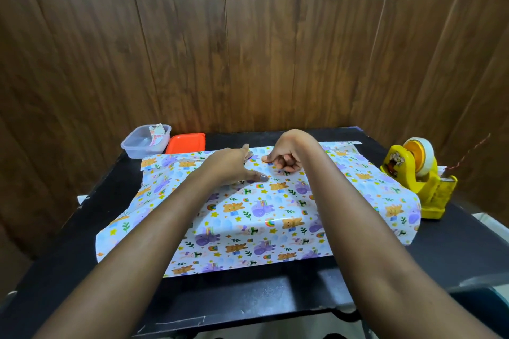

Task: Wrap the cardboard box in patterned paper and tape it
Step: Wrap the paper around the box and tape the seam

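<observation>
paper folded over box, mid-table | left grip spread flat on paper | right grip curled, one fingertip pressing paper | to do: fold ends, tape (none visible) | dispenser right edge

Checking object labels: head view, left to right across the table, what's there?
In order: clear tub → orange lid → left hand → right hand → tape dispenser. The paper spans most of that width, so it is left out.
</observation>
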Tool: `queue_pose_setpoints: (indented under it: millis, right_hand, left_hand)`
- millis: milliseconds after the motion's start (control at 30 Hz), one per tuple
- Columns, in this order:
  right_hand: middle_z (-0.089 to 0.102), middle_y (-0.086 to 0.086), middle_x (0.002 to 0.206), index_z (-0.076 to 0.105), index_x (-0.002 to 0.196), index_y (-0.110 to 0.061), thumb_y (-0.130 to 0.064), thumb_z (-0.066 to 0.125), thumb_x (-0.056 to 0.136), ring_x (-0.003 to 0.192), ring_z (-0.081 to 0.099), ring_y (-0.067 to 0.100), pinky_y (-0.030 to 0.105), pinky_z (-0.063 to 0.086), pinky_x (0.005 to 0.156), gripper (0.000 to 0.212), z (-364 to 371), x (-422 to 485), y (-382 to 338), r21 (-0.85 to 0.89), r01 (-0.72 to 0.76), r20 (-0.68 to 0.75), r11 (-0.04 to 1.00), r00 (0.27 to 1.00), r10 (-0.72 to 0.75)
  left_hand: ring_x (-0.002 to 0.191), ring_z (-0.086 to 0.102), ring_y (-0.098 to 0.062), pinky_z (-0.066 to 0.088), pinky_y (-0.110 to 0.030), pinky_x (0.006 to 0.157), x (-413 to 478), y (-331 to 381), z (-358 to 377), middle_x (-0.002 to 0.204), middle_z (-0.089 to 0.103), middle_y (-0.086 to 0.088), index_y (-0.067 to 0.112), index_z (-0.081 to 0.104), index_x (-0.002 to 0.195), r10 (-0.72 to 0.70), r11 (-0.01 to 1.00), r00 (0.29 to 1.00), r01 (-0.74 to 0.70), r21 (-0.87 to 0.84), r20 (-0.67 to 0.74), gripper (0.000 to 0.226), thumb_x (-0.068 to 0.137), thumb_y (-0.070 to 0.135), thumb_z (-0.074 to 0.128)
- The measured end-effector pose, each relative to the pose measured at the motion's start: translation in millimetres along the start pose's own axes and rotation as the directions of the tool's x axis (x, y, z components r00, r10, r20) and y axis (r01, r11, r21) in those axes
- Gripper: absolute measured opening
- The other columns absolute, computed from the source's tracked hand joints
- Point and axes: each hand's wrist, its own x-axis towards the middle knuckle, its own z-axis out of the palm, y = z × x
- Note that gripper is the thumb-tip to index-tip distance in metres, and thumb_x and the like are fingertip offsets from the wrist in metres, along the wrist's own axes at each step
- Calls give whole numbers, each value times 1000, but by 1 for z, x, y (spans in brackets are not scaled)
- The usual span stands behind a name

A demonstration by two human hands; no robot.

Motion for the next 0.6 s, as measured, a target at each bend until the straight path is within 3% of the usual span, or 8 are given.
queue_pose_setpoints:
  millis: [133, 233, 333, 433, 533, 600]
  right_hand:
    - [62, 10, 46, 56, 80, -2, -12, 54, 95, 26, 41, 4, 20, 52, 44, 18, -9, -16, 26, 251, 114, 58, 961, 989, -132]
    - [63, 11, 49, 52, 76, 0, -16, 56, 94, 34, 54, 8, 22, 53, 46, 25, -13, -22, 48, 425, 188, 15, 886, 977, -215]
    - [64, 10, 50, 50, 77, -3, -18, 53, 95, 38, 57, 10, 24, 53, 50, 23, -22, -30, 68, 528, 235, -48, 816, 968, -247]
    - [64, 10, 54, 53, 83, -4, -13, 50, 94, 38, 56, 11, 25, 54, 51, 15, -32, -36, 89, 616, 286, -151, 734, 957, -247]
    - [60, 10, 64, 54, 80, -6, -12, 47, 96, 35, 53, 9, 23, 50, 49, 18, -43, -46, 117, 651, 343, -292, 677, 937, -194]
    - [58, 7, 58, 52, 75, -9, -10, 48, 94, 32, 48, 7, 19, 42, 42, 20, -54, -50, 147, 664, 424, -445, 616, 886, -130]
  left_hand:
    - [132, 39, -22, 37, -30, 98, 8, 2, -7, 146, 42, -1, 12, 29, 146, -44, 999, 999, 44, 1, 18, 73, 88, 47, 57]
    - [112, 54, -28, 45, -35, 87, 18, 10, -10, 126, 59, -8, 9, 56, 120, -45, 995, 996, 52, 89, -73, 35, 94, 33, 51]
    - [113, 54, -28, 45, -35, 88, 26, 34, -6, 127, 58, -5, 20, 58, 123, -36, 995, 991, 48, 91, -132, 33, 94, 23, 43]
    - [113, 55, -25, 45, -33, 87, 32, 58, 1, 127, 59, -2, 24, 58, 124, -9, 999, 990, 2, -49, -144, 36, 93, 17, 40]
    - [99, 60, -24, 47, -31, 78, 38, 85, 6, 114, 64, -2, 20, 63, 115, 37, 967, 983, -80, -240, -177, 31, 94, 15, 40]
    - [96, 62, -25, 45, -29, 76, 44, 114, 13, 114, 65, -1, 17, 64, 114, 99, 924, 975, -165, -346, -199, 29, 95, 15, 42]
